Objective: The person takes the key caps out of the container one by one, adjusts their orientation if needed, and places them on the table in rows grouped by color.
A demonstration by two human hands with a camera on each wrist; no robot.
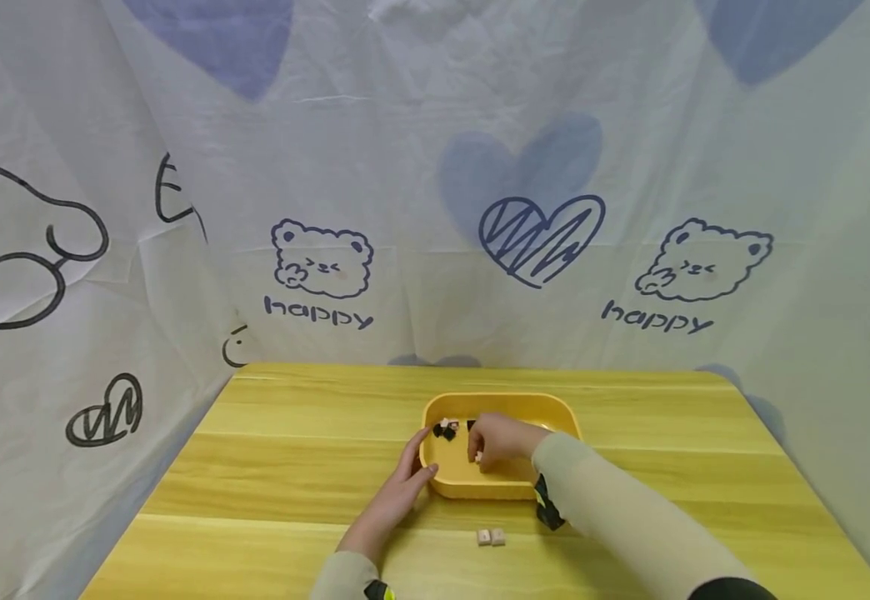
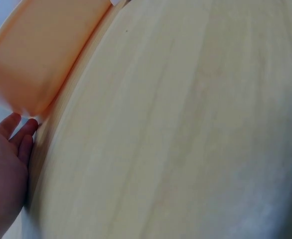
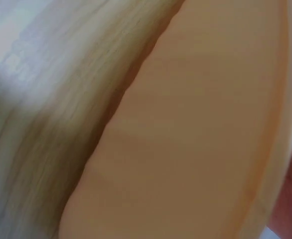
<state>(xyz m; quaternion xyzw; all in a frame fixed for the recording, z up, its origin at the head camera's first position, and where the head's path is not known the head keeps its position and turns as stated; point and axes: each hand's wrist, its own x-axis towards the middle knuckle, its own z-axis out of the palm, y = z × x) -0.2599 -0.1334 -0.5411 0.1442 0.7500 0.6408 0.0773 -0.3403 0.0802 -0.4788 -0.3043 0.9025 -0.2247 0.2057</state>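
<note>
A yellow plastic tray (image 1: pixel 480 491) stands on the table. My left hand (image 1: pixel 397 492) rests against its left end, fingers fairly straight and thumb near the front corner; in the left wrist view the fingertips (image 2: pixel 29 124) touch the tray's outer wall (image 2: pixel 41 55). My right hand (image 1: pixel 502 440) reaches down inside the tray, its curled fingers and thumb pinching a small pale keycap-like piece (image 1: pixel 478 457) that they partly cover. Black and pale pieces (image 1: pixel 447 430) lie together at the tray's left end. Another black piece (image 1: pixel 471 425) shows behind the right hand.
Two small beige keycap-like squares (image 1: pixel 491 537) sit side by side on the wood-grain table (image 1: pixel 292 467), in front of the tray. Behind the table hangs a pale cloth (image 1: pixel 420 167) with hearts and bear drawings. The right forearm crosses the tray's front right rim.
</note>
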